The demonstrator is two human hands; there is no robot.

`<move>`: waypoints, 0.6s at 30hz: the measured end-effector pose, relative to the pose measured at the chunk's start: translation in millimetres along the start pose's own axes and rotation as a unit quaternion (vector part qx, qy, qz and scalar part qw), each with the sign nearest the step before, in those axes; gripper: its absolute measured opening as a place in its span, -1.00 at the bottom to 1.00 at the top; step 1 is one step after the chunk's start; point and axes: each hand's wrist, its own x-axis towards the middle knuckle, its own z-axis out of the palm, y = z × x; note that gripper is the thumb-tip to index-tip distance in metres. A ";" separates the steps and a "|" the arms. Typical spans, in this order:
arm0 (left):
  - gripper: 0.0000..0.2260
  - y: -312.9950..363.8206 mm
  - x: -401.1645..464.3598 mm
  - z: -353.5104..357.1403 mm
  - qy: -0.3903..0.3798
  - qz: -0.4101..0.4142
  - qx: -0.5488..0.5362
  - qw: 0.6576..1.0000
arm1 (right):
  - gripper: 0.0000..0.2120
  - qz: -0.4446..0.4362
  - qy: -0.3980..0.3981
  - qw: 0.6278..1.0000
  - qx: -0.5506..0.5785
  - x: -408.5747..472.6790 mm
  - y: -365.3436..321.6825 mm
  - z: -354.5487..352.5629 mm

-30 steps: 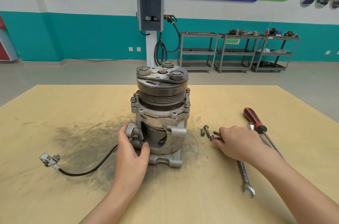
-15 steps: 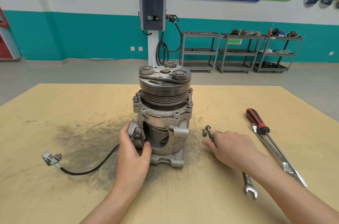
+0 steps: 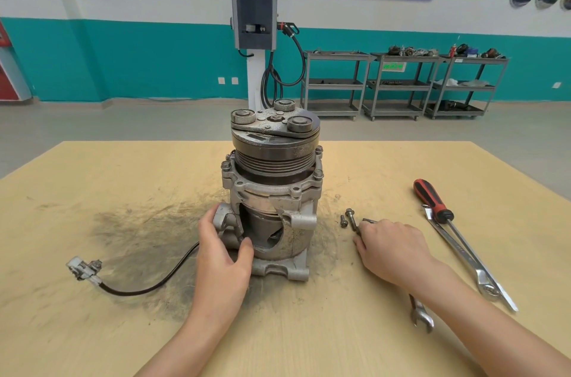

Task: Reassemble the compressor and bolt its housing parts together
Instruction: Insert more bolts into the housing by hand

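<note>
The grey metal compressor point(image 3: 272, 191) stands upright on the wooden table point(image 3: 123, 185), pulley and clutch plate on top. My left hand point(image 3: 224, 253) grips its lower left side, thumb against the housing's cut-away opening. Loose bolts point(image 3: 348, 217) lie on the table just right of the compressor. My right hand point(image 3: 391, 248) rests palm down beside them, its fingertips pinching a long bolt; the fingers hide most of it.
A red-handled screwdriver point(image 3: 432, 200) and a long wrench point(image 3: 469, 265) lie at the right. Another open-end wrench point(image 3: 421, 314) pokes out from under my right forearm. A black cable with a connector point(image 3: 82, 268) trails left from the compressor over a dark grease smear.
My right hand has drawn slightly back toward me with its fingers closing on a bolt. The left hand keeps its hold on the compressor.
</note>
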 end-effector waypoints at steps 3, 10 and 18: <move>-0.48 0.4 0.0 0.0 0.001 0.001 -0.004 1.000 | -0.84 0.037 0.013 0.999 -0.022 2.6 8.0 0.2; -0.47 -1.0 0.2 0.0 -0.001 0.006 -0.006 1.000 | -0.73 0.091 -0.015 0.992 -0.086 1.6 34.0 -10.7; -0.47 -1.2 0.0 0.0 -0.005 0.001 -0.005 1.000 | -0.80 0.074 -0.140 0.984 -0.087 -4.9 41.2 -13.8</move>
